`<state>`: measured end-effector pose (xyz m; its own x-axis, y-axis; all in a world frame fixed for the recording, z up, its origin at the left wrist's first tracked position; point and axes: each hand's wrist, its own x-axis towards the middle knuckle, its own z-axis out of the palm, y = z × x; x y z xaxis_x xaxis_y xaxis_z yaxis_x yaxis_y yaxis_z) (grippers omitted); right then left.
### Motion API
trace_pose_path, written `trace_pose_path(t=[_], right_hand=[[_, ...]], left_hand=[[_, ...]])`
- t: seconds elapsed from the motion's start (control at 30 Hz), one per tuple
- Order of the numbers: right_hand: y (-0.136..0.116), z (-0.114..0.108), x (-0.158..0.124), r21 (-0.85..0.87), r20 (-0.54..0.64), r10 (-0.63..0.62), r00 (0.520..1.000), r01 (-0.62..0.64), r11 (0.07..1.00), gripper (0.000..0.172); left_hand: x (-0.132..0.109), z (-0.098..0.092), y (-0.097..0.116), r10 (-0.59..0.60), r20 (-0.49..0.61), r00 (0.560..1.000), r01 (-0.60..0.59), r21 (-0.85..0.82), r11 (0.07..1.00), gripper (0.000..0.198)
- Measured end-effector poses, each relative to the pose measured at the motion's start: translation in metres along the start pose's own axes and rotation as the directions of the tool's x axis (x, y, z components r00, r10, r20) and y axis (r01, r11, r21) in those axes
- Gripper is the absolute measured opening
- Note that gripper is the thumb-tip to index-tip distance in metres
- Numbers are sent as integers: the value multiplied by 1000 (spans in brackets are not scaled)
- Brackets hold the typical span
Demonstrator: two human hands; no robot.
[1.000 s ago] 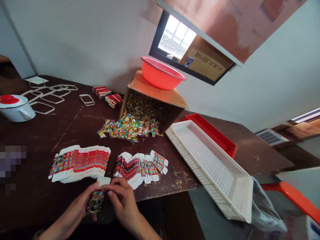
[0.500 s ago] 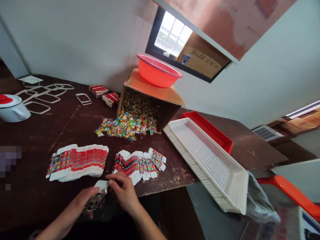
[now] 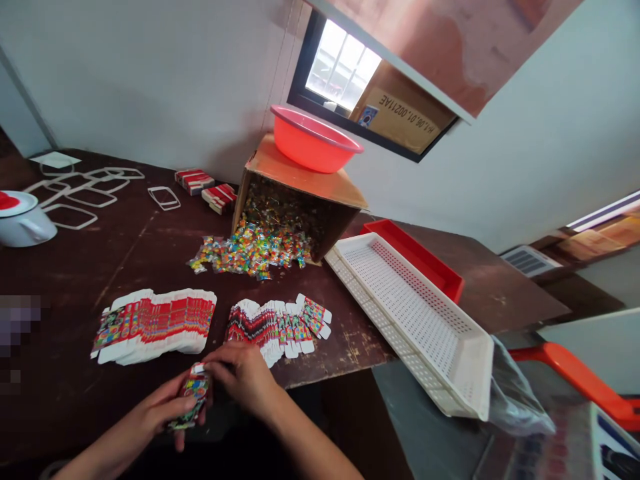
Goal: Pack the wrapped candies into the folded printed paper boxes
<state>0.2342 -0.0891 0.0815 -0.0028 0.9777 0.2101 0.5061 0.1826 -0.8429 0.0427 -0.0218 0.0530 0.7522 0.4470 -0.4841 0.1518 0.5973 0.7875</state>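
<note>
At the near tabletop (image 3: pixel 75 267) edge, left hand (image 3: pixel 165 410) holds the small printed carton (image 3: pixel 193 393) in a closed grip; right hand (image 3: pixel 240 377) pinches its top flap. Recommended: keep the carton squared, press creases firmly, avoid crushing panels.

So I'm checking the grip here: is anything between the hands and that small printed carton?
Nothing visible. The left hand holds the small printed carton from below, and the right hand pinches its top end directly. The fanned stacks of flat cartons lie apart on the table.
</note>
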Motion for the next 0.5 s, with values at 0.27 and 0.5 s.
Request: trace_pose_path(t=[0.27,0.5], right_hand=[[8,21,-22,30,-159,13,987,-8,1000,27],[8,-119,-115,92,-100,343,934,-335,938,21]], left_hand=[[9,11,-17,-17,-122,992,30,107,994,81],[29,38,-24,-27,223,975,-37,279,959,67]])
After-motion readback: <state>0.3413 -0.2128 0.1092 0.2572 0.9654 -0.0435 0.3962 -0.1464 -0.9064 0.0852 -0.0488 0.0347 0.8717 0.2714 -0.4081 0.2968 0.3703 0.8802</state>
